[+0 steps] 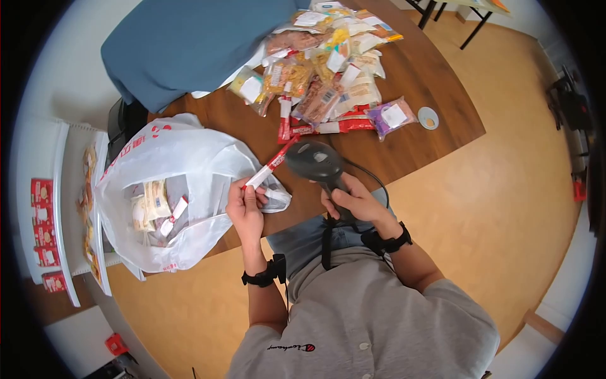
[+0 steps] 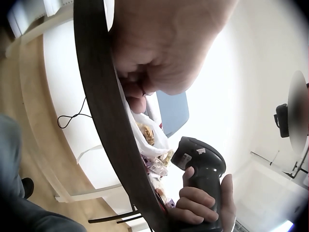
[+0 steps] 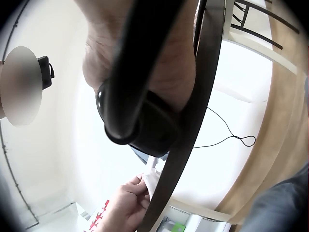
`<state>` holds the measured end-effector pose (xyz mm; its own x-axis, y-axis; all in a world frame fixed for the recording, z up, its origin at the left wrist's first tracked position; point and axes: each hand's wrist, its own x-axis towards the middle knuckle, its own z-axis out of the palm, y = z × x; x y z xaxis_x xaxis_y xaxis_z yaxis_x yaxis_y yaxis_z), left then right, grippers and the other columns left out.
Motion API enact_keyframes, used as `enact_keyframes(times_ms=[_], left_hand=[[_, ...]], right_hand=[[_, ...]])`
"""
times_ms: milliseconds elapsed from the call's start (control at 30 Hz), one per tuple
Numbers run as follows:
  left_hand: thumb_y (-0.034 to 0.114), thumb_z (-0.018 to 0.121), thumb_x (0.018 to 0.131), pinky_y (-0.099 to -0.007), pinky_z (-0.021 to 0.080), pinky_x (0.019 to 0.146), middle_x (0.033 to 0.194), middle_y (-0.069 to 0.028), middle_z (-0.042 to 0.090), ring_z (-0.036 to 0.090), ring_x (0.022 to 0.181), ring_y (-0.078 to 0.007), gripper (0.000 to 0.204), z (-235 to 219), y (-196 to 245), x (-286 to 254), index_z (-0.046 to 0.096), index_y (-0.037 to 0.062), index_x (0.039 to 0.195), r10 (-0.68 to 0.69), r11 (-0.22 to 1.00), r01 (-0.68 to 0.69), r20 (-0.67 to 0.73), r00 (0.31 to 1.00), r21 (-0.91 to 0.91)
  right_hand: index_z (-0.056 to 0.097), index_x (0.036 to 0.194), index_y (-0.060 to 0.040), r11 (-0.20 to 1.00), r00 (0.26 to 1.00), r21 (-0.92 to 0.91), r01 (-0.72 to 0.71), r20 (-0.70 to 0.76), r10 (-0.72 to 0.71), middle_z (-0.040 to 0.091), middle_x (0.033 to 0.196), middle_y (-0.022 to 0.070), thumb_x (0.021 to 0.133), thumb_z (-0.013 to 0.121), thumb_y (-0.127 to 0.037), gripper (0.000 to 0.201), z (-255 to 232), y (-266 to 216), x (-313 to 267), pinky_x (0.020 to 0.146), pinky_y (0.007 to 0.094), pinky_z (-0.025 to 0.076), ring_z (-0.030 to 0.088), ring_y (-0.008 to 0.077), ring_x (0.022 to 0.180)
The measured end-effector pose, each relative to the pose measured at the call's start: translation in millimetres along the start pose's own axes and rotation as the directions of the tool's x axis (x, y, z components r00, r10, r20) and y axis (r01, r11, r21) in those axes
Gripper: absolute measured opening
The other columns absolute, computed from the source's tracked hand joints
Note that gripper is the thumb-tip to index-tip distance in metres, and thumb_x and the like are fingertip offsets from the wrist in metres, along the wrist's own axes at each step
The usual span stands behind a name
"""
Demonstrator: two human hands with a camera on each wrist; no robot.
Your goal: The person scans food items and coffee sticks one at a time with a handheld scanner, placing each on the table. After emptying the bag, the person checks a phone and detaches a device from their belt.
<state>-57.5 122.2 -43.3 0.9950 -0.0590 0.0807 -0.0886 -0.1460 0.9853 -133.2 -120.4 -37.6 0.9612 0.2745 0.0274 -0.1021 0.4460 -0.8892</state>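
My left hand [image 1: 247, 211] pinches a slim red-and-white stick packet [image 1: 268, 169] between thumb and fingers, slanting up to the right over the table edge. In my right hand [image 1: 355, 201] a black handheld barcode scanner [image 1: 314, 162] is gripped by its handle, its head toward the packet's upper end. The left wrist view shows the fingers curled round the scanner handle [image 2: 206, 188]. Left of my left hand, a white plastic bag [image 1: 208, 151] lies open, with a few cream packets [image 1: 154, 201] and a red-and-white stick [image 1: 174, 216] inside.
A heap of packaged snacks [image 1: 328, 69] covers the far part of the wooden table [image 1: 435, 82], several red sticks [image 1: 328, 128] along its near side. A small round dish [image 1: 428, 118] stands at right. The scanner's cable [image 1: 379, 179] loops beside my right hand. Shelves with red boxes [image 1: 44, 221] stand at left.
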Motion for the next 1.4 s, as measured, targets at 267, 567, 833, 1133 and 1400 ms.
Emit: enact_keyframes(times_ms=[267, 567, 833, 1133, 1400], left_hand=[[0.013, 0.050, 0.102, -0.0210, 0.043, 0.055, 0.076, -0.0033, 0.063, 0.054, 0.060, -0.0072, 0.016, -54, 13, -5, 0.058, 0.0008, 0.109, -0.017, 0.998, 0.004, -0.214, 0.977, -0.060], [0.025, 0.056, 0.100, -0.0211, 0.040, 0.049, 0.076, -0.0072, 0.066, 0.056, 0.054, -0.0098, 0.035, -203, 25, 5, 0.056, -0.0002, 0.125, -0.066, 0.843, 0.341, -0.549, 0.833, 0.416], [0.013, 0.063, 0.094, -0.0233, 0.047, 0.053, 0.068, -0.0054, 0.065, 0.060, 0.059, -0.0085, 0.024, -77, 40, 51, 0.066, 0.0016, 0.114, 0.107, 0.914, -0.025, -0.181, 0.978, 0.405], [0.032, 0.065, 0.094, -0.0223, 0.046, 0.045, 0.078, -0.0109, 0.069, 0.068, 0.061, -0.0162, 0.040, 54, 37, 157, 0.065, -0.0065, 0.103, -0.411, 0.873, 0.353, 0.118, 0.904, 0.338], [0.031, 0.065, 0.095, -0.0213, 0.043, 0.045, 0.079, -0.0075, 0.067, 0.066, 0.059, -0.0148, 0.028, 66, 8, 164, 0.062, 0.0029, 0.091, -0.374, 0.914, 0.382, 0.081, 0.924, -0.136]], right_hand=[[0.040, 0.139, -0.0017, 0.997, 1.000, 0.080, 0.013, 0.007, -0.013, 0.055, 0.077, 0.0041, 0.101, 0.051, -0.039, 0.055, -3, 0, 0, 0.061, 0.0253, 0.046, 0.053, 0.0099, 0.062], [0.044, 0.136, -0.0021, 0.997, 1.000, 0.074, 0.008, -0.025, -0.006, 0.056, 0.076, 0.0034, 0.100, 0.052, -0.042, 0.054, -3, -2, 2, 0.058, 0.0235, 0.042, 0.053, 0.0082, 0.060], [0.044, 0.136, -0.0018, 0.997, 0.999, 0.071, 0.020, -0.034, -0.018, 0.055, 0.074, 0.0038, 0.100, 0.051, -0.045, 0.057, -2, 0, 1, 0.056, 0.0233, 0.042, 0.053, 0.0082, 0.058], [0.043, 0.136, -0.0019, 0.996, 0.996, 0.081, 0.034, -0.082, -0.027, 0.055, 0.074, 0.0035, 0.099, 0.052, -0.047, 0.058, -1, 0, -1, 0.056, 0.0230, 0.042, 0.053, 0.0079, 0.059], [0.045, 0.134, -0.0031, 0.996, 0.998, 0.088, 0.030, -0.049, -0.025, 0.055, 0.075, 0.0025, 0.099, 0.053, -0.047, 0.056, -2, -1, 1, 0.057, 0.0224, 0.041, 0.052, 0.0077, 0.060]])
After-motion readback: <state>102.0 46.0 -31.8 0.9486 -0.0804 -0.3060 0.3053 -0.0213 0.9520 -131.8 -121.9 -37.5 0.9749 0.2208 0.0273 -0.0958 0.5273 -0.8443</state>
